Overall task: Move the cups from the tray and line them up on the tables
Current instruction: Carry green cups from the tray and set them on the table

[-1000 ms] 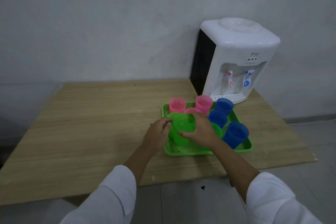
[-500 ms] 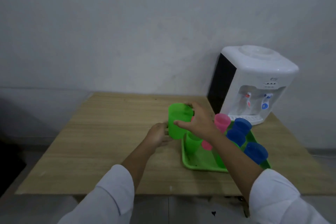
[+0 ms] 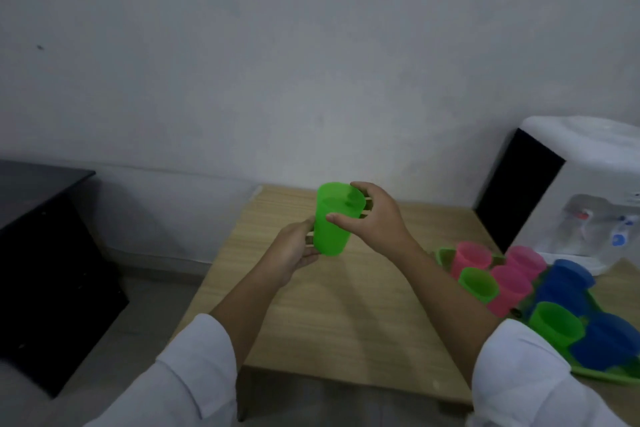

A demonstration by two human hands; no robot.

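A green cup [image 3: 330,222] hangs in the air above the left part of the wooden table [image 3: 346,322]. My left hand [image 3: 294,250] holds its lower left side, and my right hand [image 3: 375,215] grips its upper right side with the thumb across the front. The green tray [image 3: 609,376] lies at the right, holding three pink cups [image 3: 472,255], two green cups [image 3: 479,284] and several blue cups [image 3: 568,279].
A white water dispenser [image 3: 595,191] stands at the table's far right corner, behind the tray. A dark table [image 3: 38,253] stands to the left, across a gap of grey floor. A plain wall runs behind.
Both hands lifted the green cup off the tray and carried it left over the table. My view has swung left, so the tray now sits at the right edge and the dark table appears.
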